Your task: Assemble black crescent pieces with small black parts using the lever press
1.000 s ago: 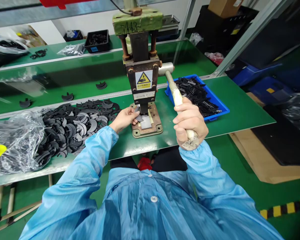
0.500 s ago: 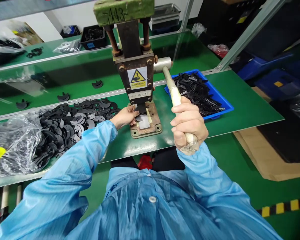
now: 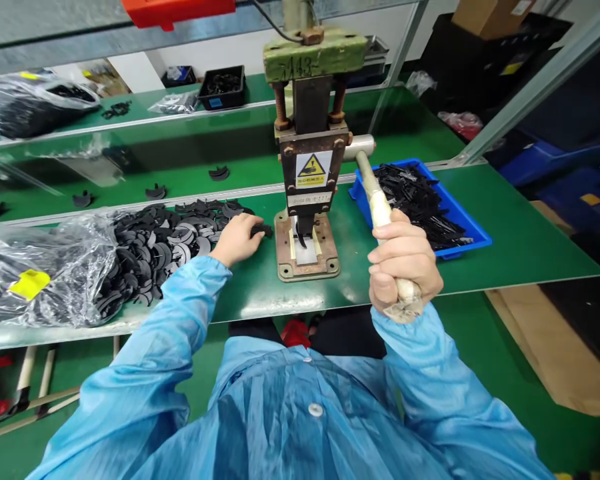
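My right hand [image 3: 405, 260] is closed around the wrapped lever handle [image 3: 379, 203] of the press [image 3: 310, 143]. On the press base [image 3: 283, 257], a curved black piece [image 3: 301, 235] stands under the ram, touched by neither hand. My left hand [image 3: 237, 239] is left of the base, at the right edge of a pile of black curved parts [image 3: 153, 250]. Its thumb and forefinger are apart, beside a small black part [image 3: 261, 231].
A blue tray [image 3: 463, 217] of thin black parts sits right of the press. Left of the pile is a clear plastic bag [image 3: 75, 267]. Single curved parts lie behind the pile. Further back are a black bin [image 3: 223, 100] and a metal post [image 3: 405, 40].
My left hand has moved left from the press base to the pile, leaving a curved piece under the ram. My right hand still grips the lever. The view has shifted.
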### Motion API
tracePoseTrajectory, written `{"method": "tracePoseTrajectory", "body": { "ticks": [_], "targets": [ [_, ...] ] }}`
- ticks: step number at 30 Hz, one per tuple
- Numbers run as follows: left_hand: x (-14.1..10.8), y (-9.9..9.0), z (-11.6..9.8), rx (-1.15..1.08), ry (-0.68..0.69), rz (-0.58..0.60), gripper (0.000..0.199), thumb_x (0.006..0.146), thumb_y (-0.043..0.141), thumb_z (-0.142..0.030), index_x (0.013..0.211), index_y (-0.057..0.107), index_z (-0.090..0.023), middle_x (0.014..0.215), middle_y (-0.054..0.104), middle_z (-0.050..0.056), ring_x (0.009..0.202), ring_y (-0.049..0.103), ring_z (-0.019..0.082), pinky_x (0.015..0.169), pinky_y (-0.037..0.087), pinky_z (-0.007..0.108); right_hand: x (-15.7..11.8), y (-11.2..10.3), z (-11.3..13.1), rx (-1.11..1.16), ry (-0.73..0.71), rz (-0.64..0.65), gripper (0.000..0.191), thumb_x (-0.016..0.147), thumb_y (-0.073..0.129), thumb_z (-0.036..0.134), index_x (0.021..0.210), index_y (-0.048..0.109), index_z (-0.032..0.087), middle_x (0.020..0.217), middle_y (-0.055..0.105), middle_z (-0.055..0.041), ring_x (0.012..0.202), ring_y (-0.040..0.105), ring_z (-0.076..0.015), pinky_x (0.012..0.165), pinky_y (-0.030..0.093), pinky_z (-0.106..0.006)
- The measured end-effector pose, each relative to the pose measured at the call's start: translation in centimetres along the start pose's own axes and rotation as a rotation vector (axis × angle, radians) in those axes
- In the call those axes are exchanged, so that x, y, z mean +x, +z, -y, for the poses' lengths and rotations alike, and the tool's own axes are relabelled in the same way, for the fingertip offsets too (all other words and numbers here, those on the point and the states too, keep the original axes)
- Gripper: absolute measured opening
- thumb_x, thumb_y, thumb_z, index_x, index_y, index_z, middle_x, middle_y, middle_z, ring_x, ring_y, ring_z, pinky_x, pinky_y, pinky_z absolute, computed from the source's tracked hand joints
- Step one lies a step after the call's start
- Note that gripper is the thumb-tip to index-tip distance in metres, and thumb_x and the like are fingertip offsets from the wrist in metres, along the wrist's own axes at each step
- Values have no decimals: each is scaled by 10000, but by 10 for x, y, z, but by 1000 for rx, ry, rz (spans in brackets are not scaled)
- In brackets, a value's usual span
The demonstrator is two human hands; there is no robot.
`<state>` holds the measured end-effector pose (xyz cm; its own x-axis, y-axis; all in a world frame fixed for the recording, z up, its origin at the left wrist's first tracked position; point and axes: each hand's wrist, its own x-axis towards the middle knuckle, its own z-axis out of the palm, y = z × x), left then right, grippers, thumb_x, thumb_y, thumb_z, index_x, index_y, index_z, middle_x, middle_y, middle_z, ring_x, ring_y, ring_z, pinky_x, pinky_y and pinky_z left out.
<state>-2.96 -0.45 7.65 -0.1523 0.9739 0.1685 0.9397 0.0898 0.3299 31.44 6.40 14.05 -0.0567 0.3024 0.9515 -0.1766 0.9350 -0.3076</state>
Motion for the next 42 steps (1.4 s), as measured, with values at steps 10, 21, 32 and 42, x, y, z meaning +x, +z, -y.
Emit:
{"method": "tracePoseTrajectory", "body": {
  "ticks": [10, 21, 32, 42],
  "targets": [
    [45, -3, 17, 320, 117, 388, 585, 959, 680, -438, 1506, 679, -233, 1480, 703, 157, 1402, 574, 394, 1130, 445, 547, 0, 2, -1, -49, 20, -32, 214, 929, 705, 422, 780, 644, 282, 764, 684, 34, 971, 770, -230, 1129, 622, -655],
    [59, -16, 29, 263, 113, 501, 655, 914, 701, -565, 1502, 691, -279, 1511, 695, 132, 1428, 564, 389, 1140, 425, 503, 2, 4, -3, -19, -43, -22, 215, 941, 709, 382, 790, 635, 247, 787, 686, 21, 1002, 762, -218, 1133, 612, -626],
    [66, -15, 29, 159, 93, 503, 470, 691, 874, -413, 1139, 816, -284, 1187, 817, 86, 1218, 686, 346, 1019, 479, 406, 2, 3, -7, -2, -71, -21, 175, 927, 718, 364, 807, 644, 260, 776, 674, 10, 989, 758, -238, 1115, 619, -636],
    [31, -29, 6, -559, -159, 354, 457, 883, 785, -658, 871, 602, -239, 669, 679, 6, 573, 606, 160, 565, 445, 277, 0, 2, -6, -62, -58, -15, 208, 940, 695, 410, 808, 628, 265, 771, 667, 19, 990, 758, -225, 1106, 629, -649]
  ]
}}
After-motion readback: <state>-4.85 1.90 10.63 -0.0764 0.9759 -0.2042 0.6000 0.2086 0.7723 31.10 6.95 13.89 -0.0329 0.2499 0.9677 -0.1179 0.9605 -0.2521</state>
